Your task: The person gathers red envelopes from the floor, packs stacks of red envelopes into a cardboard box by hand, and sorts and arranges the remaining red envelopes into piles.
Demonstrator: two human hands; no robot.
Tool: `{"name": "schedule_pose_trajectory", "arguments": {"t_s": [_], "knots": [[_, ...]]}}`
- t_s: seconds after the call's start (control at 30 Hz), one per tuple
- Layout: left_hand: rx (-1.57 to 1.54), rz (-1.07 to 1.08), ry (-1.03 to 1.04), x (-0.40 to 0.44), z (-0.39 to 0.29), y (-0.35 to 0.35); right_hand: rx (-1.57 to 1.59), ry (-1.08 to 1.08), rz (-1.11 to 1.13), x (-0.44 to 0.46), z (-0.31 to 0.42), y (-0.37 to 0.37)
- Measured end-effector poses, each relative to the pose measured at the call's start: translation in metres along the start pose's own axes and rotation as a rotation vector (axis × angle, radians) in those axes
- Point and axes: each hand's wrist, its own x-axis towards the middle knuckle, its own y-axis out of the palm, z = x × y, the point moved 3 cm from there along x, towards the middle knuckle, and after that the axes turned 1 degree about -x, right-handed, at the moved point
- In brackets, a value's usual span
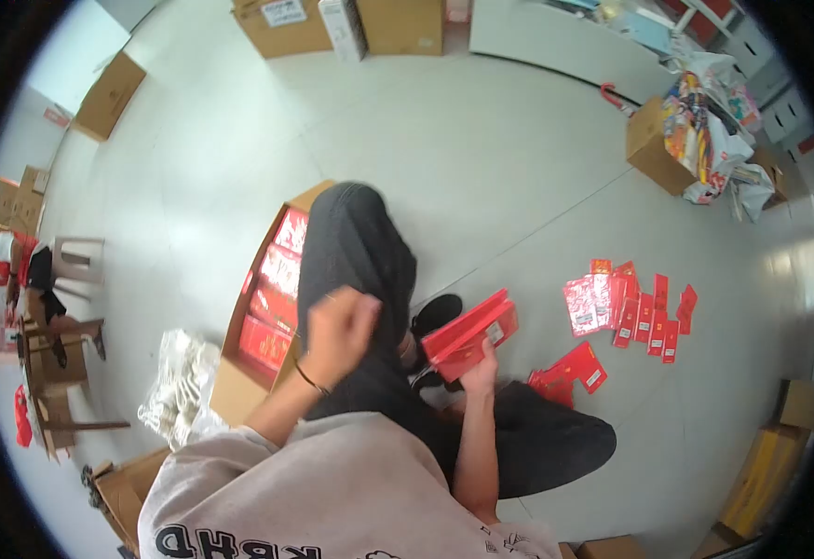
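My left hand (pixel 340 328), slightly smeared by motion, is raised over my left knee with its fingers curled in; nothing shows in it. A dark band circles that wrist. My right hand (pixel 481 370) grips a stack of red envelopes (pixel 458 337), thumb on top by a small white label. The stack is fanned partly apart. By my right knee lie loose red envelopes (pixel 582 369) on the floor. Farther right, several more red packets (pixel 626 307) are spread in overlapping rows. Left of my leg, an open cardboard box (pixel 237 377) holds plastic-wrapped red packs (pixel 272 303).
A crumpled white plastic bag (pixel 182 387) lies beside the open box. Cardboard boxes (pixel 398 26) stand along the far side. At the upper right, a carton (pixel 658 147) overflows with bags. Another person (pixel 39 270) is at the far left near a stool (pixel 79 259).
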Motion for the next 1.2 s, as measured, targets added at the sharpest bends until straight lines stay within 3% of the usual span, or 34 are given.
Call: {"name": "schedule_pose_trajectory", "arguments": {"t_s": [0.07,0.1,0.13,0.17,0.23,0.33,0.43,0.47,0.53,0.57,0.6,0.63,0.7,0.73,0.77,0.9,0.97,1.0,1.07,1.13,1.2], "knots": [[-0.269,0.176,-0.047,0.0,-0.032,0.048,-0.012,0.02,0.096,-0.005,0.004,0.012],[-0.319,0.223,-0.024,-0.008,-0.029,0.078,-0.034,0.063,0.171,-0.008,0.004,0.017],[-0.322,0.544,-0.207,-0.009,-0.039,0.086,-0.032,0.04,0.182,-0.013,0.006,0.022],[-0.256,0.561,-0.142,-0.015,-0.038,0.097,-0.076,0.028,0.216,-0.019,0.008,0.027],[-0.168,0.472,-0.041,-0.022,-0.035,0.09,-0.119,-0.007,0.251,-0.022,0.01,0.03],[-0.175,-0.014,-0.079,-0.008,-0.022,0.006,-0.067,-0.106,0.165,-0.017,0.015,0.024],[-0.699,-0.471,-0.34,0.016,0.032,-0.066,0.117,-0.075,0.002,-0.006,0.021,0.021],[-0.705,-0.51,-0.302,0.025,0.038,-0.085,0.127,-0.094,-0.019,-0.004,0.022,0.024],[-0.854,-0.591,-0.491,0.029,0.088,-0.092,0.143,-0.101,-0.042,0.002,0.024,0.022],[-0.707,-0.455,-0.559,0.011,0.176,-0.091,0.159,-0.096,-0.075,0.002,0.022,0.016],[-0.626,-0.3,-0.608,0.007,0.18,-0.084,0.158,-0.072,-0.087,0.004,0.019,0.009],[-0.564,-0.296,-0.891,0.0,0.174,-0.073,0.148,-0.037,-0.048,0.006,0.017,0.0],[-0.591,-0.206,-1.116,-0.024,0.229,-0.04,0.162,-0.046,-0.059,-0.004,0.017,0.007],[-0.767,-0.055,-1.052,-0.035,0.267,-0.023,0.144,0.001,-0.07,-0.007,0.015,0.004],[-0.786,-0.191,-1.066,-0.027,0.242,-0.016,0.155,-0.039,-0.101,-0.011,0.017,0.002],[-0.598,-0.301,-0.886,0.001,0.29,0.021,0.146,-0.086,-0.091,-0.017,0.028,0.0],[-0.716,-0.301,-1.015,0.019,0.302,0.034,0.138,-0.099,-0.095,-0.016,0.029,0.0],[-0.423,-0.302,-0.921,0.03,0.297,0.032,0.141,-0.092,-0.079,-0.017,0.03,0.001],[-0.13,-0.294,-0.82,0.044,0.297,0.027,0.146,-0.083,-0.067,-0.019,0.029,0.004],[0.262,-0.204,-0.896,0.048,0.321,0.031,0.142,-0.089,-0.081,-0.018,0.029,0.004],[0.314,-0.154,-0.872,0.043,0.325,0.032,0.137,-0.085,-0.103,-0.019,0.027,0.0]]}}
